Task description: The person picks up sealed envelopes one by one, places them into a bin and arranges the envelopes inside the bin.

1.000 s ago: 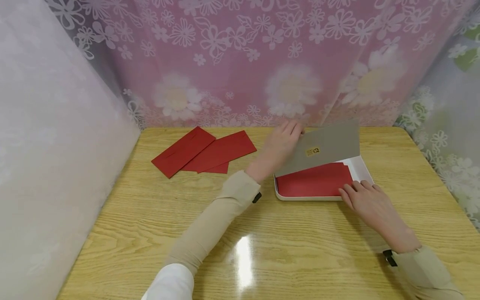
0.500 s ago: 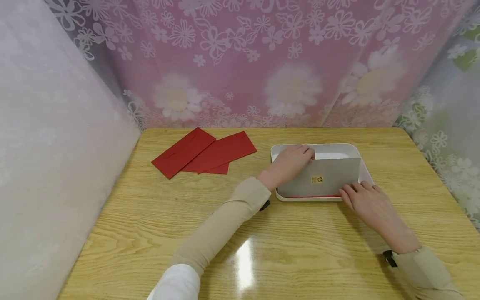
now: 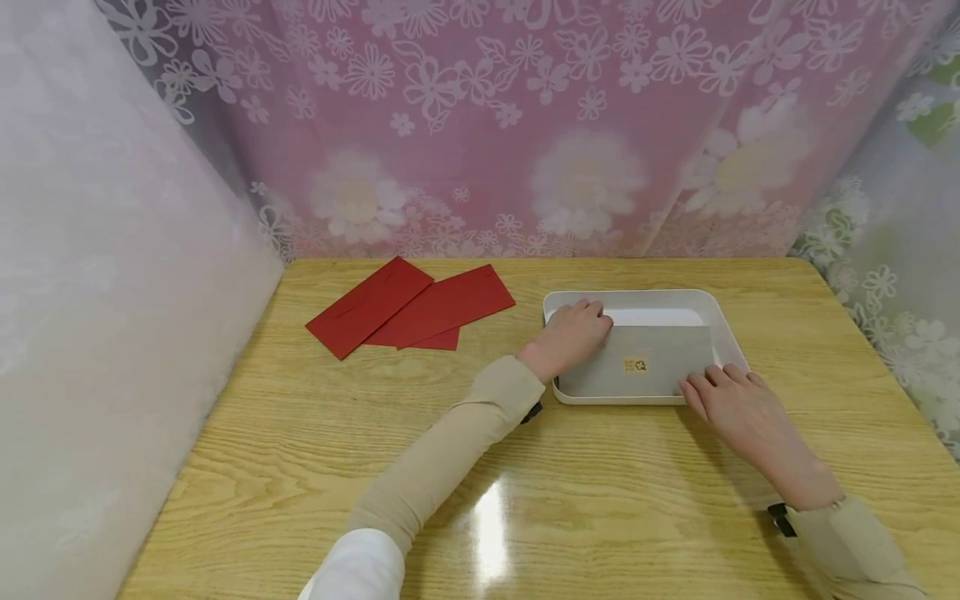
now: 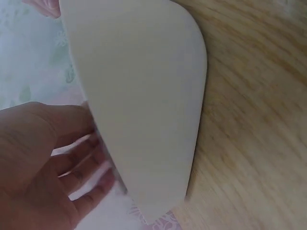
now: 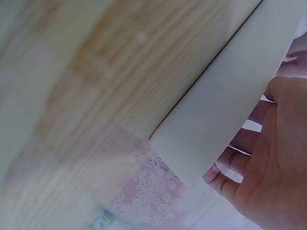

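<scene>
While left hand [image 3: 570,337], fingers part-curled, holds grey card [image 3: 663,358], right hand [image 3: 738,408], fingers bent, pinches tray rim [image 3: 618,401].

Over the left forearm, a close-fitting beige fabric sleeve [image 3: 427,471] is worn, met by a white fabric sleeve [image 3: 358,567] at seven o'clock in the head view. A beige fabric cuff [image 3: 855,542] is seen at four o'clock — edged by a small black fitting [image 3: 782,520]. Another small black piece [image 3: 532,412] is shown at five o'clock.
</scene>
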Tool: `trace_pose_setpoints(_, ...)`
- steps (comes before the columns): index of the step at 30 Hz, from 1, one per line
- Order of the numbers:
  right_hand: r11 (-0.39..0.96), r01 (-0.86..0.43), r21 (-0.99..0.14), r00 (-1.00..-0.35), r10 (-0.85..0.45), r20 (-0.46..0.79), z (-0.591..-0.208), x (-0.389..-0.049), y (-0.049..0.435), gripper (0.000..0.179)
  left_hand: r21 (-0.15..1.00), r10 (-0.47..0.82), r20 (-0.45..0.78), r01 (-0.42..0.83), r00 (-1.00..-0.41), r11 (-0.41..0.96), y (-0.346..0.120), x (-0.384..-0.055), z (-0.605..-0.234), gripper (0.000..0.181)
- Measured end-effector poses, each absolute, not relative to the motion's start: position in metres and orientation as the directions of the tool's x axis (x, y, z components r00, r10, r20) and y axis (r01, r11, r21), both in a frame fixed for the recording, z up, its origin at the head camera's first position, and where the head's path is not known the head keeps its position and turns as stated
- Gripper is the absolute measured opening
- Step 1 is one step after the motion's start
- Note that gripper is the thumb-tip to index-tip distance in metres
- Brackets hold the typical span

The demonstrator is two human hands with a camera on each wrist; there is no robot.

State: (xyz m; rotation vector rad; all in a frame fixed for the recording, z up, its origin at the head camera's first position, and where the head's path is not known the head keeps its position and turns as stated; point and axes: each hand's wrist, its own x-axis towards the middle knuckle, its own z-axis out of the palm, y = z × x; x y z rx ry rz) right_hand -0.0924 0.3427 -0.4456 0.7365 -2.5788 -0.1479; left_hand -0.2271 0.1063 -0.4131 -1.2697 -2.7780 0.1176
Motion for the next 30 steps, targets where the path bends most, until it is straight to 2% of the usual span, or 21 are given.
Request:
trace_pose_setpoints(3,0.837,-0.486,0.252,-0.729,-0.547,0.411,-0.445,-0.093,0.342,0.067,-0.096,0.729,-0.001,0.726,-0.685,0.681,0.102,-0.226,-0.414,0.029)
trace_pose_setpoints(6,0.838,-0.486,0.249,-0.724,-0.545,0.423,-0.444,-0.093,0.341,0.065,-0.053,0.707,0.008,0.706,-0.707,0.707,0.098,-0.228,-0.414,0.028)
trace_pose_setpoints(12,0.855,-0.472,0.215,-0.750,-0.518,0.411,-0.443,-0.092,0.340,0.067,0.090,0.679,0.159,0.695,-0.717,0.713,0.080,-0.235,-0.408,0.025)
trace_pose_setpoints(18,0.848,-0.476,0.232,-0.749,-0.529,0.398,-0.444,-0.092,0.341,0.068,0.143,0.555,0.354,0.630,-0.753,0.763,0.045,-0.242,-0.405,0.021)
trace_pose_setpoints(23,0.834,-0.488,0.258,-0.744,-0.552,0.376,-0.445,-0.092,0.343,0.067,0.201,0.462,0.405,0.570,-0.789,0.797,0.009,-0.251,-0.408,0.019)
trace_pose_setpoints(30,0.828,-0.497,0.258,-0.735,-0.560,0.382,-0.444,-0.092,0.342,0.067,0.165,0.395,0.453,0.510,-0.800,0.844,-0.035,-0.266,-0.414,0.018)
